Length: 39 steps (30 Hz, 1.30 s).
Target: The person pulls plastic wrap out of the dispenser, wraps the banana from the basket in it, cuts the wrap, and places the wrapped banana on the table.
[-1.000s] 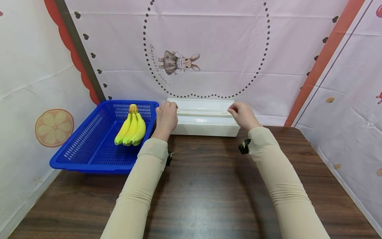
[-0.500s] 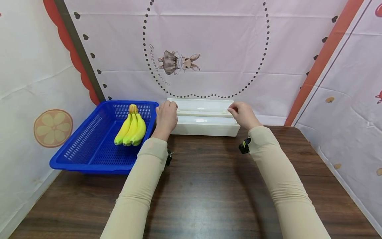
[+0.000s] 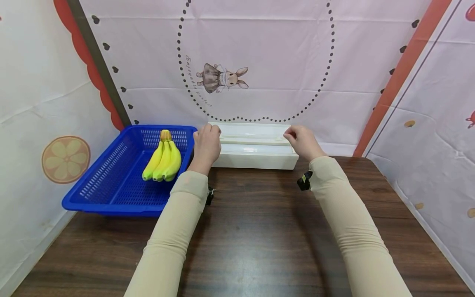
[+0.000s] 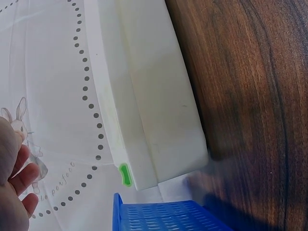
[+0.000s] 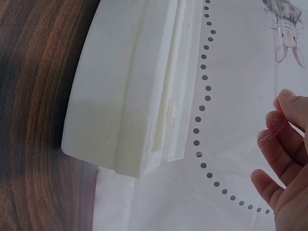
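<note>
A long white cling film dispenser (image 3: 256, 161) lies at the back of the table with its lid raised. My left hand (image 3: 208, 144) is at its left end, fingers curled in a pinch; the film there is too clear to make out. At the other end, my right hand (image 3: 302, 142) pinches thin transparent cling film (image 5: 284, 72), whose edge shows as faint streaks in the right wrist view. Both hands are held above the dispenser (image 4: 163, 91). In the left wrist view, a small green piece (image 4: 125, 174) sits at the dispenser's end.
A blue plastic basket (image 3: 111, 208) stands left of the dispenser, close to my left forearm. Inside it lies a bunch of bananas (image 3: 163, 161). Dark wooden table (image 3: 252, 231) stretches in front, and a printed cloth (image 3: 259, 53) hangs behind the dispenser.
</note>
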{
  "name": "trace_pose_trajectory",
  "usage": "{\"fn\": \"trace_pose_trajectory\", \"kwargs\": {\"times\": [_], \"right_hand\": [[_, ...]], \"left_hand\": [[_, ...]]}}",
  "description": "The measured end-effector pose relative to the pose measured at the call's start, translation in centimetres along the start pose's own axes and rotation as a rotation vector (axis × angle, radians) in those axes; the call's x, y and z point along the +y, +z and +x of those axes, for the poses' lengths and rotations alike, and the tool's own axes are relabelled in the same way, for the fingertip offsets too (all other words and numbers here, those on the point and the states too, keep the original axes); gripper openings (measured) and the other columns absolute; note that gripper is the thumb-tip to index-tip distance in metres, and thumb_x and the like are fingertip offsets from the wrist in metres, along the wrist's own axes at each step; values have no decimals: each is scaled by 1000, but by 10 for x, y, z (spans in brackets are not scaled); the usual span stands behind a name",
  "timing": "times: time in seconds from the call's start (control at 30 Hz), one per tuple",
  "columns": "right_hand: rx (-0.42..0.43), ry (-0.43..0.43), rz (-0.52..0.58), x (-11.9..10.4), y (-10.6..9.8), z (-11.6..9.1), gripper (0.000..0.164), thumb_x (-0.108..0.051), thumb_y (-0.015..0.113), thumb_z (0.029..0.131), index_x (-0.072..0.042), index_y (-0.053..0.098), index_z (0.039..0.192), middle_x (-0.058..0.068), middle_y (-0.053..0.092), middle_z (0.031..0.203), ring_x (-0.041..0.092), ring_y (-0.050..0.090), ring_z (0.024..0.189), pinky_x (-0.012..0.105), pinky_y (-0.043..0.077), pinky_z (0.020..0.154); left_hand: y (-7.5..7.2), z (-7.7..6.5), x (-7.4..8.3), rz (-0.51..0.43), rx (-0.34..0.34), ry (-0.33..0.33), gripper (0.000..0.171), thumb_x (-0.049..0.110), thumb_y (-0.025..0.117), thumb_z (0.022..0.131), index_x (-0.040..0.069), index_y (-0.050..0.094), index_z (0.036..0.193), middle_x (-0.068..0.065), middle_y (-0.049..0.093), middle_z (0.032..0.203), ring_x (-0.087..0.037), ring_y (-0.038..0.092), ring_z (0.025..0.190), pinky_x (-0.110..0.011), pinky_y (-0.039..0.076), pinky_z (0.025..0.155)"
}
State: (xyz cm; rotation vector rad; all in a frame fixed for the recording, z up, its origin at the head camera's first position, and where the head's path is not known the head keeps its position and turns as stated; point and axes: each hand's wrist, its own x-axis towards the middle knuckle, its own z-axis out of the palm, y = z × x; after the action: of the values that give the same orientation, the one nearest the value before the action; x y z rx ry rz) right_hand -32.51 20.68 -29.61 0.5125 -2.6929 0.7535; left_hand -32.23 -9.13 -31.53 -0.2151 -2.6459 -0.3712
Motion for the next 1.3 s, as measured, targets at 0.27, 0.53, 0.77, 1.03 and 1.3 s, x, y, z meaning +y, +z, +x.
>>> {"fn": "trace_pose_trajectory", "kwargs": {"times": [0.27,0.53,0.77,1.03,1.3], "right_hand": [[14,-14,2,-1,-1,0,23,-16,52,97,3,64,100,19,63,95,30,55,86,43,44,79],[15,-5,2,-2,-2,0,23,-16,52,97,3,64,101,19,62,94,29,55,84,43,44,78],[25,-7,8,-2,-1,0,22,-15,52,97,3,64,101,19,63,95,29,55,86,43,44,79],[32,0,18,-2,-1,0,21,-15,52,97,2,64,100,19,61,95,29,54,86,43,43,79],[42,-7,18,-3,-2,-1,21,-15,51,97,2,63,100,19,61,96,29,53,87,44,43,80]], "left_hand": [[0,0,0,0,18,5,18,14,41,100,7,56,108,-9,54,104,-28,49,98,-43,37,87],[-1,-1,0,-9,17,3,20,16,40,101,7,56,108,-9,54,104,-28,49,98,-43,37,88],[-2,-1,1,-7,21,4,19,15,40,101,7,56,108,-10,54,104,-27,49,99,-43,36,89],[-2,0,1,-9,24,-4,20,17,40,101,7,56,108,-9,53,102,-26,49,97,-42,36,88],[-3,-1,2,-12,41,3,19,16,41,101,7,56,107,-9,53,102,-26,48,95,-41,36,88]]}}
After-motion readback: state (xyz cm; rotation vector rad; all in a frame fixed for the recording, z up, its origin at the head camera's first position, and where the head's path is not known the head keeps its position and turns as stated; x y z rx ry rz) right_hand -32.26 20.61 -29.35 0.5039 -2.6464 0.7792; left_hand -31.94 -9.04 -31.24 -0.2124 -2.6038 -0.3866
